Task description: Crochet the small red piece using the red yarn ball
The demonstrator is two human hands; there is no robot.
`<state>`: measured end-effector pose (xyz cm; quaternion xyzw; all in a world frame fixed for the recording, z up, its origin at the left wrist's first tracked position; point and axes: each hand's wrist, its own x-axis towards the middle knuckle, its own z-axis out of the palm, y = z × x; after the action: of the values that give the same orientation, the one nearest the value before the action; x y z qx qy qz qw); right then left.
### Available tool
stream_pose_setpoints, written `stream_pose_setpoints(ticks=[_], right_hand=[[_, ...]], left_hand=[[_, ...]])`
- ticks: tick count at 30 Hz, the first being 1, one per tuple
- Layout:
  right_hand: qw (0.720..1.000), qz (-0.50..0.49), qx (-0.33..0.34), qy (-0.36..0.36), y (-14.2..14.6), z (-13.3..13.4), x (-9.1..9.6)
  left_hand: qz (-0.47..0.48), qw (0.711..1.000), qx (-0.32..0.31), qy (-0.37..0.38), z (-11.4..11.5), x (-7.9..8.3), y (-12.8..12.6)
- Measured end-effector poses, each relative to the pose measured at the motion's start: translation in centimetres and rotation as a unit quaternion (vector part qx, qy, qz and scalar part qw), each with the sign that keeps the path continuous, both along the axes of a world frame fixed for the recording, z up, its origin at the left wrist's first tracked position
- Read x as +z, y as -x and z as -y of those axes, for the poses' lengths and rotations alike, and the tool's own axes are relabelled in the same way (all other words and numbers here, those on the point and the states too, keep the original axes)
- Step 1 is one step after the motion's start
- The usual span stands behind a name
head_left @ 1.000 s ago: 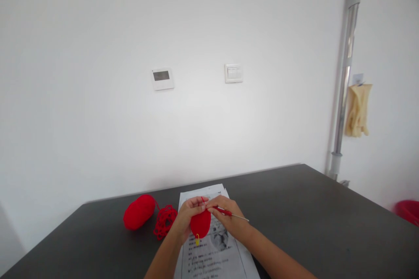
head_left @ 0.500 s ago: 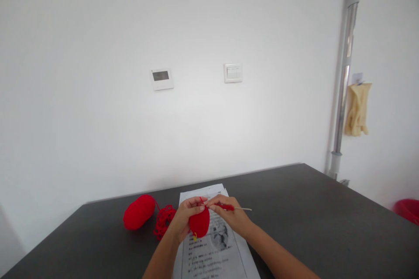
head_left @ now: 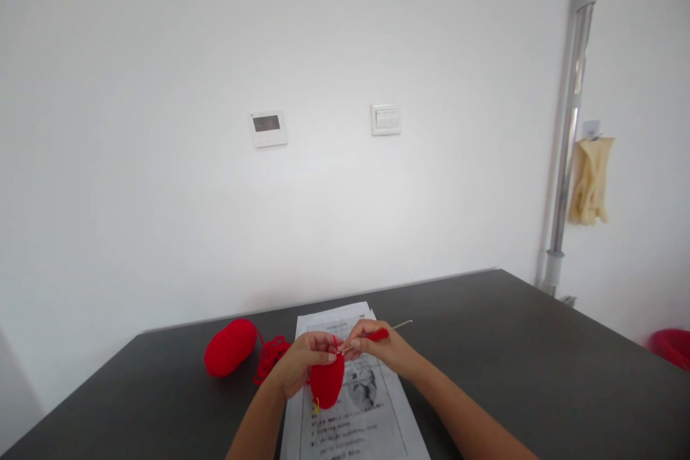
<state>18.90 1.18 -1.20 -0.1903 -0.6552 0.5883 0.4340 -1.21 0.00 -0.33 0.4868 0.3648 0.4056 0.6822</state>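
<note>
Our left hand (head_left: 300,362) pinches the red piece (head_left: 327,384) | our right hand (head_left: 384,348) grips the hook (head_left: 379,335) | yarn (head_left: 231,348) near the counter (head_left: 501,345)'s far edge, toward its left corner.

Bare forearms (head_left: 464,408) taper to narrow bare wrists (head_left: 279,379) and slender fingers (head_left: 322,338).

Printed sheet (head_left: 371,438), lines of text, too blurred to read
</note>
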Motion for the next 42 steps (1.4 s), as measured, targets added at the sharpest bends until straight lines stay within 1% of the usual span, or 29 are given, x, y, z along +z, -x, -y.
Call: stream_pose_setpoints(ticks=[4, 7, 10, 14, 18, 21, 29, 36, 42], right_hand=[[0.999, 0.034, 0.025, 0.005, -0.4, 0.2, 0.3], [0.998, 0.063, 0.030, -0.008, -0.7, 0.4, 0.5], [0.994, 0.097, 0.025, -0.039, -0.8, 0.6, 0.7], [0.982, 0.158, 0.001, -0.106, -0.8, 0.7, 1.0], [0.958, 0.224, -0.027, -0.179, -1.0, 0.8, 1.2], [0.938, 0.261, -0.036, -0.226, -1.1, 1.0, 1.5], [0.876, 0.353, -0.074, -0.319, -0.3, 1.6, 2.0], [0.825, 0.401, -0.123, -0.378, 0.6, 1.9, 0.9], [0.799, 0.420, -0.151, -0.403, 1.8, 1.8, -0.2]], left_hand=[[-0.020, 1.000, -0.011, 0.009, 0.1, -0.1, 0.2], [-0.034, 0.999, -0.012, 0.014, 0.1, -0.2, 0.2], [-0.052, 0.998, -0.010, 0.014, 0.1, -0.4, 0.0], [-0.088, 0.996, 0.001, 0.010, -0.2, -0.7, -0.2], [-0.119, 0.993, 0.019, -0.001, -0.5, -0.8, -0.5], [-0.138, 0.990, 0.037, -0.014, -0.5, -0.9, -0.8], [-0.183, 0.977, 0.094, -0.064, -1.2, -1.4, -1.8], [-0.219, 0.958, 0.142, -0.117, -1.6, -1.8, -2.1], [-0.264, 0.935, 0.173, -0.162, -1.7, -1.6, -2.1]])
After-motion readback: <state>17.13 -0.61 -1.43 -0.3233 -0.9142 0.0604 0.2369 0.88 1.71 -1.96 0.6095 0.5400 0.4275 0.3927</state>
